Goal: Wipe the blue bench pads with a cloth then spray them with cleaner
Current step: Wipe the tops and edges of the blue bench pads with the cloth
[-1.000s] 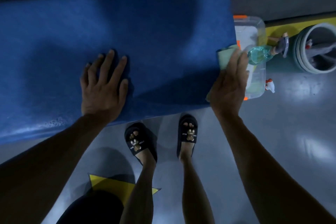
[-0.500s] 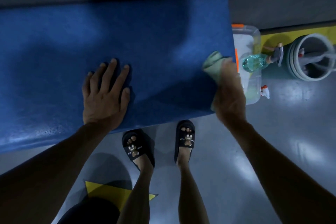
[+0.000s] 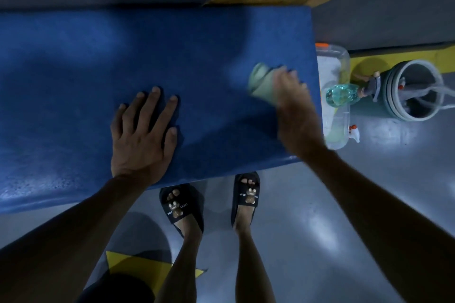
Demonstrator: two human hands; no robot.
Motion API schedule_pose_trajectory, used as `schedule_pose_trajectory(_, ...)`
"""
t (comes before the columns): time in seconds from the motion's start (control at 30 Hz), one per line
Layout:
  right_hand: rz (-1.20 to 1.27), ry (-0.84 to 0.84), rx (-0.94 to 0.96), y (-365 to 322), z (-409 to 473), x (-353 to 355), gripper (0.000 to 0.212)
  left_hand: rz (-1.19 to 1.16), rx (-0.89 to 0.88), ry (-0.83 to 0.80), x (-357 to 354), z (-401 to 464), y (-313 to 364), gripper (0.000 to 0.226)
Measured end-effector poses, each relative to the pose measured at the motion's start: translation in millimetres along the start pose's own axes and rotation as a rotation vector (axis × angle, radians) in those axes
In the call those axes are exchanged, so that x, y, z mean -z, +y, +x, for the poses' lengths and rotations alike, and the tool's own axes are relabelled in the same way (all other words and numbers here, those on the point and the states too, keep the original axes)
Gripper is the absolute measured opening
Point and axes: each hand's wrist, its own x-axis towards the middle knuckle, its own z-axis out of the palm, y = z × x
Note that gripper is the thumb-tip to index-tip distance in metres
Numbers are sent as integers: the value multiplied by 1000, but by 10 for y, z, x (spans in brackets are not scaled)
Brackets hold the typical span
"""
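Bench pad ahead, supplies on the floor at its right end.

The left hand (image 3: pixel 141 135) lies flat on the bench (image 3: pixel 73 76) near its front edge; the right hand (image 3: pixel 294 110) holds the cloth (image 3: pixel 261 83) on the bench's right part. Right of the bench stand a tub (image 3: pixel 341 61), a spray bottle (image 3: pixel 342 97) and, farther right, a bucket (image 3: pixel 413 93). Two feet stand before the bench.

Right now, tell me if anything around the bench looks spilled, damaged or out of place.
Mostly fine. The blue bench pad looks speckled and worn along its near-left edge. A green spray bottle lies on its side across the clear plastic tub.
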Motion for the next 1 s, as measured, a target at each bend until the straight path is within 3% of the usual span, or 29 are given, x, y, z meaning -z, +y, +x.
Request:
schedule_pose_trajectory(0.1,67,130,-354,139,274,62,61,1,1,5,-14,8,-6,59)
schedule_pose_trajectory(0.2,26,321,-583,-442,396,-203,57,7,8,-12,-16,10,-10,59)
schedule_pose_trajectory(0.27,37,290,-372,-979,284,-370,55,10,11,-4,-8,12,-1,59)
schedule_pose_trajectory(0.33,62,90,-1,-1239,97,-367,60,10,8,8,-9,17,8,59)
schedule_pose_trajectory(0.4,31,-63,243,-925,90,-224,68,14,1,19,-12,11,-1,59)
schedule_pose_trajectory(0.43,9,-57,268,-675,148,-162,67,16,-1,26,-14,10,-6,59)
schedule_pose_trajectory(0.57,58,75,-118,248,418,51,56,19,-3,18,-20,20,0,59)
schedule_pose_trajectory(0.67,128,231,-446,95,621,-4,60,31,2,15,-26,26,-3,60)
schedule_pose_trajectory(0.73,49,288,-516,-299,691,-153,59,39,1,18,-22,26,-4,60)
schedule_pose_trajectory(0.8,15,258,-293,-738,636,-301,55,43,4,18,-20,28,2,59)
schedule_pose_trajectory(0.87,58,84,24,-936,541,-329,55,42,3,26,-17,34,8,59)
schedule_pose_trajectory(0.93,60,-34,266,-730,576,-208,57,50,-2,39,-19,27,13,58)
schedule_pose_trajectory(1.0,-4,-51,335,-317,698,-82,58,48,-4,55,-18,28,14,58)
